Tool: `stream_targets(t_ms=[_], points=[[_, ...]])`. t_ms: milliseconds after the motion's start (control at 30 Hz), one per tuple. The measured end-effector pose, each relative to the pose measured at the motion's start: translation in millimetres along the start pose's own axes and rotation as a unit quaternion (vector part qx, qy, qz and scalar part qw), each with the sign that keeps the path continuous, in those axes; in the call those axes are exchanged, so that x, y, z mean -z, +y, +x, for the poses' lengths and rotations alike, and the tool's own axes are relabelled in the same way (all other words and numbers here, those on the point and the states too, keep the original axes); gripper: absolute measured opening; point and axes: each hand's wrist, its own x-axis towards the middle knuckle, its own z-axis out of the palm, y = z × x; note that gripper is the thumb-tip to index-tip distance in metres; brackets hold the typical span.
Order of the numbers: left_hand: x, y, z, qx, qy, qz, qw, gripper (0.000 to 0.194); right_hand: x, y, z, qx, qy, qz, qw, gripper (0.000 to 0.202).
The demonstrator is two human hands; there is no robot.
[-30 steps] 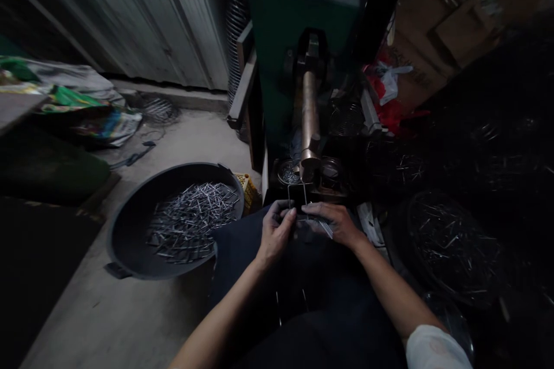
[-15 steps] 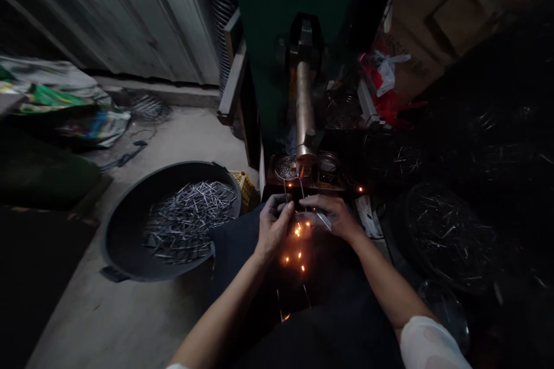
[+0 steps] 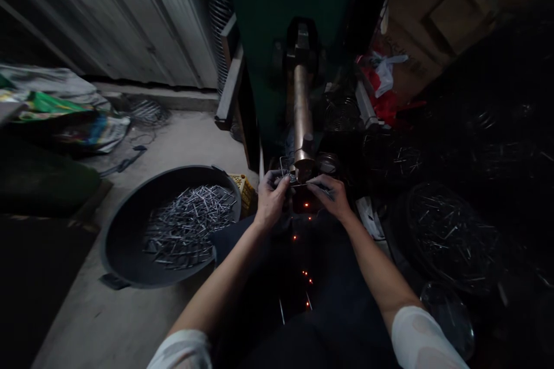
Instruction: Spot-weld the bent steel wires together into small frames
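Just left of the tip of a copper-coloured machine arm (image 3: 303, 121), my left hand (image 3: 273, 199) is closed on a thin bent metal rod (image 3: 282, 165). My right hand (image 3: 331, 195), on the other side of the tip, has its fingers pinched at the end of a thin rod piece (image 3: 306, 183) that lies across below the tip. Whether both rod parts belong to one piece cannot be made out. Small orange sparks (image 3: 306, 205) drop below the hands over dark cloth.
A black basin (image 3: 130, 213) of short metal rods (image 3: 190, 225) stands at the left, by a yellow basket (image 3: 244, 190). A dark container of rods (image 3: 450, 236) is at the right. Behind the arm rises a green machine body (image 3: 259, 23).
Both hands have moved forward, up to the arm's tip. The bright sparks below have become fewer and dimmer. The loose rods seen in my right hand before no longer show clearly.
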Motion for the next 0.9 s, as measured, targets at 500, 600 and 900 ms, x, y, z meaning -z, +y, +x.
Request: stream_targets(t_ms=[500,600,900], points=[[-0.8,1.8,3.9,-0.011,0.008,-0.032,0.999,0.038,-4.6,2.9,7.2,-0.013,0.027,0.011,1.000,0.018],[-1.2,-2.9,9.5,-0.022,0.019,-0.048,0.998,0.035,-6.6,5.2,9.8,-0.023,0.032,0.027,0.999,0.017],[11.0,-1.4,-8.9,-0.026,0.064,-0.039,0.997,0.037,16.3,9.4,-42.7,-0.205,0.050,0.197,0.957,0.027]])
